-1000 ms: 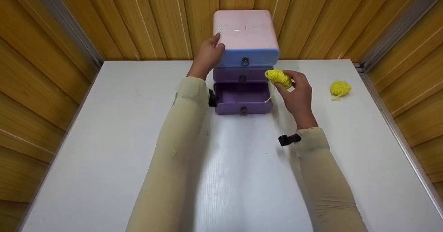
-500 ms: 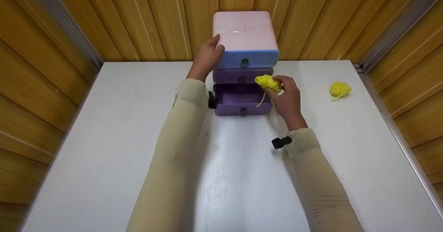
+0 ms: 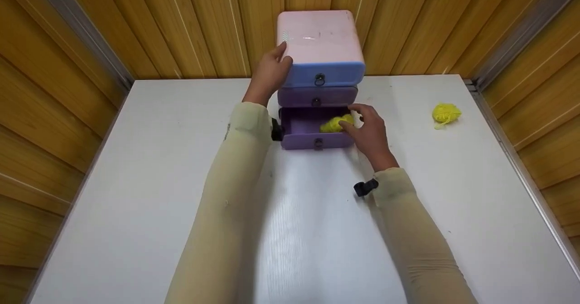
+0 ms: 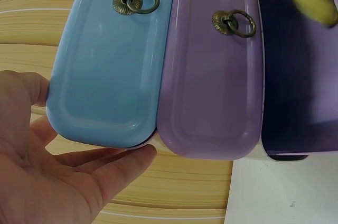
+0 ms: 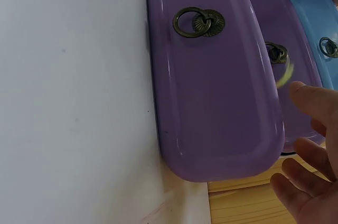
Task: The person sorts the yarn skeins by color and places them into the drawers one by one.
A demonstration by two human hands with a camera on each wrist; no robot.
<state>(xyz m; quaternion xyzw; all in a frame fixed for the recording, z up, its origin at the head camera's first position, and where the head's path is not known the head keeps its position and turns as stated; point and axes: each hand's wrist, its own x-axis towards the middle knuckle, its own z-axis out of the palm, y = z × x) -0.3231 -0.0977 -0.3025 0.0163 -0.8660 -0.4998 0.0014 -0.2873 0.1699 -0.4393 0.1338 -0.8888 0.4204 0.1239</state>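
A small chest of drawers has a pink top [image 3: 321, 36], a blue upper drawer [image 3: 299, 75] and a purple middle drawer [image 3: 294, 96], both pushed in. Its bottom purple drawer [image 3: 294, 142] is pulled out. My left hand [image 3: 267, 75] rests against the chest's upper left corner, fingers mostly straight along the side. Inside the bottom drawer, toward its right end, is a yellow yarn ball [image 3: 333, 126], blurred in the left wrist view. My right hand [image 3: 371, 134] hovers at the drawer's right edge with thumb and fingers spread apart, nothing between them in the right wrist view.
A second yellow yarn ball [image 3: 446, 113] lies on the white table [image 3: 476, 195] to the right. Wood-patterned panels [image 3: 204, 23] stand close behind the chest and along both sides. Ring pulls [image 4: 140, 1] stick out from the drawer fronts.
My right hand has moved left to the bottom drawer and let go of the yarn ball, which is now inside it. My left hand stays at the chest's corner.
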